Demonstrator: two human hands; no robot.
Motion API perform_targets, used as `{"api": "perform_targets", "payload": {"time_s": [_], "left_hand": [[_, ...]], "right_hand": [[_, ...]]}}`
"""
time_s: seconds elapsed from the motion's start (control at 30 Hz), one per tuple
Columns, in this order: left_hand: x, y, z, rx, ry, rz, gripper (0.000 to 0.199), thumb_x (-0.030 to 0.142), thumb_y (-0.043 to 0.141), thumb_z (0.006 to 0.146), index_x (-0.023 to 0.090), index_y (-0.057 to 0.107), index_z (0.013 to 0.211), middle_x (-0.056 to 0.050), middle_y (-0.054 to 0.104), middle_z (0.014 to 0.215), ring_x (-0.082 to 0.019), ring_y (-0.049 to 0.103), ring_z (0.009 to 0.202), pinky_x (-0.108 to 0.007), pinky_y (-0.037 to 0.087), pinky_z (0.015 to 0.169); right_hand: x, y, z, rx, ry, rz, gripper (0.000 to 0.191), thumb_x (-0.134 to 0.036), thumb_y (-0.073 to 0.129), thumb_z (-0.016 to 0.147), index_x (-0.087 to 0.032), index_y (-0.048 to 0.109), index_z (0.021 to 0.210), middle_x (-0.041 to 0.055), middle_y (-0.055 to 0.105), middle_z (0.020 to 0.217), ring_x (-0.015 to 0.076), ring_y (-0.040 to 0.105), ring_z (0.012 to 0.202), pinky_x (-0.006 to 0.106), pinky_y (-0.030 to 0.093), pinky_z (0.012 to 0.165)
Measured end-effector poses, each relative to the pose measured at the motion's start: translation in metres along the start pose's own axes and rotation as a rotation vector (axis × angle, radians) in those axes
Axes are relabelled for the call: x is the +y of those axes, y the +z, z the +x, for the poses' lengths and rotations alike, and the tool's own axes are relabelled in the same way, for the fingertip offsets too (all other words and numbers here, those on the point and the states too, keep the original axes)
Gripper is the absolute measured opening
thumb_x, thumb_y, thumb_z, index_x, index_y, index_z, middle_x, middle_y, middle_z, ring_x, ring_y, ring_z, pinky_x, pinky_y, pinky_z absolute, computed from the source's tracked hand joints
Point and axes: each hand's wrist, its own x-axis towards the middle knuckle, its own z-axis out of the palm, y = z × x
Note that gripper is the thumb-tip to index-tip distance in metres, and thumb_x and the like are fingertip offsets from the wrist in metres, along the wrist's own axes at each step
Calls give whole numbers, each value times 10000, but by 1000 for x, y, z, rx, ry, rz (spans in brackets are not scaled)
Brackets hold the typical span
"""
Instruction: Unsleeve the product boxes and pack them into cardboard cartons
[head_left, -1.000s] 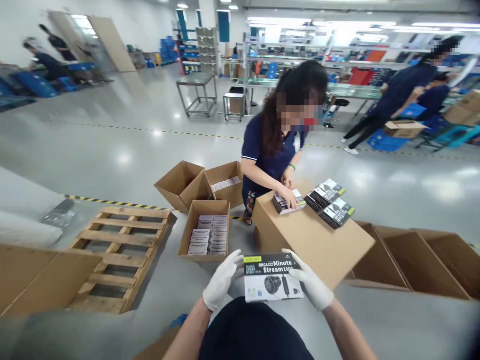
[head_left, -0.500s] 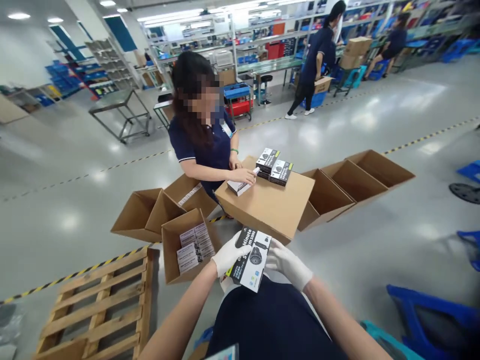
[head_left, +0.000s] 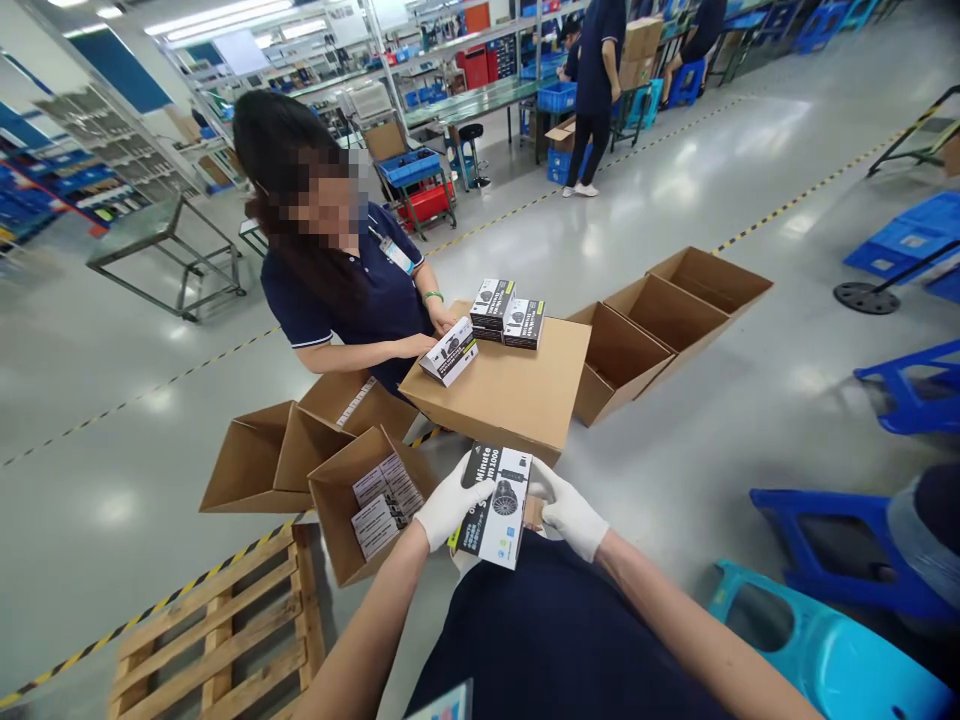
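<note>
A black and white printed box (head_left: 504, 500) is tilted in front of my body. Around its left side is my left hand (head_left: 454, 500), white-gloved, with the thumb across the printed face. On the right, my right hand (head_left: 568, 508), also gloved, has its fingers curved at the box's right edge; whether the fingertips touch it is hard to tell. Beyond lies a large closed carton (head_left: 525, 390) bearing a small stack of similar boxes (head_left: 493, 305). Across from me a person's hands touch another printed box (head_left: 450, 352) at the carton's left edge.
An open carton (head_left: 330, 510) holding several white boxes stands left, near more open cartons (head_left: 251, 455) and a wooden pallet (head_left: 217, 630). Open cartons (head_left: 679, 310) line the right. Blue stools (head_left: 832, 530) and a teal stool (head_left: 862, 650) stand lower right.
The view has turned right, shifting the surroundings left. Across the carton, the person's printed box now stands tilted up, its printed face showing. My left hand still holds its box.
</note>
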Motion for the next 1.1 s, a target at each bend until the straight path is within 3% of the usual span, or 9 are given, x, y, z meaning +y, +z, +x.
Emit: {"api": "perform_targets", "payload": {"time_s": [0.1, 0.2, 0.4, 0.53, 0.6, 0.7, 0.87, 1.0, 1.1], "left_hand": [[1, -1, -1, 22, 11, 11, 693, 434, 691, 926, 274, 422, 1543, -74, 607, 1477, -292, 578, 1350, -452, 456, 1149], [3, -6, 1, 7, 26, -17, 751, 433, 732, 901, 285, 405, 1561, -77, 591, 1495, -296, 568, 1361, -455, 450, 1159], [5, -22, 12, -194, -58, -159, 796, 456, 762, 862, 219, 433, 1548, -130, 686, 1343, -321, 676, 1181, -486, 524, 1054], [11, -11, 8, -125, 47, 125, 952, 425, 860, 727, 243, 424, 1553, -116, 643, 1356, -331, 632, 1209, -458, 513, 1050], [16, -3, 4, -98, 41, 332, 1040, 447, 912, 623, 258, 453, 1537, -124, 607, 1336, -354, 624, 1180, -448, 530, 996], [27, 5, 1, -134, 78, 533, 991, 473, 897, 610, 252, 509, 1495, -117, 582, 1247, -364, 611, 1151, -430, 533, 953], [53, 16, 7, -345, 273, 711, 900, 468, 884, 611, 253, 551, 1419, -87, 593, 1158, -324, 645, 1014, -385, 545, 844], [67, 21, 16, -468, 221, 845, 837, 540, 845, 627, 257, 559, 1361, -69, 639, 1121, -288, 679, 916, -357, 545, 742], [71, 19, 24, -577, 177, 889, 826, 543, 847, 602, 266, 567, 1327, -58, 681, 1157, -291, 697, 944, -374, 561, 785]], "right_hand": [[-12, 5, -4, -71, -2, 62, 963, -283, 761, 701, -359, 348, 1567, 81, 675, 1280, 268, 698, 981, 382, 588, 760], [-23, 12, 0, -13, 18, 61, 1057, -393, 816, 750, -381, 212, 1618, 102, 617, 1388, 284, 690, 1044, 373, 593, 719], [-33, 12, 5, -68, 43, -16, 1262, -336, 924, 640, -332, 146, 1634, 108, 619, 1380, 287, 655, 1081, 386, 595, 773], [-25, 10, -4, -29, 61, -94, 1157, -399, 915, 683, -305, 222, 1605, 115, 641, 1313, 264, 682, 937, 401, 594, 740], [-24, 7, -11, -29, 18, -149, 1055, -431, 895, 720, -294, 298, 1579, 129, 604, 1384, 312, 667, 1088, 450, 603, 832], [-35, -4, -23, -80, -46, -265, 967, -411, 884, 748, -285, 374, 1560, 127, 479, 1551, 363, 509, 1376, 508, 547, 1029], [-57, -28, -33, -278, -6, -347, 1315, -351, 936, 695, -328, 50, 1666, 147, 325, 1659, 387, 501, 1402, 549, 523, 1064], [-48, -37, -33, -233, -42, -393, 1444, -373, 986, 613, -299, 7, 1671, 168, 237, 1696, 405, 418, 1470, 529, 509, 1097], [-34, -39, -33, -220, -46, -384, 1506, -435, 999, 571, -259, -14, 1673, 189, 257, 1689, 408, 380, 1496, 541, 437, 1168]]}}
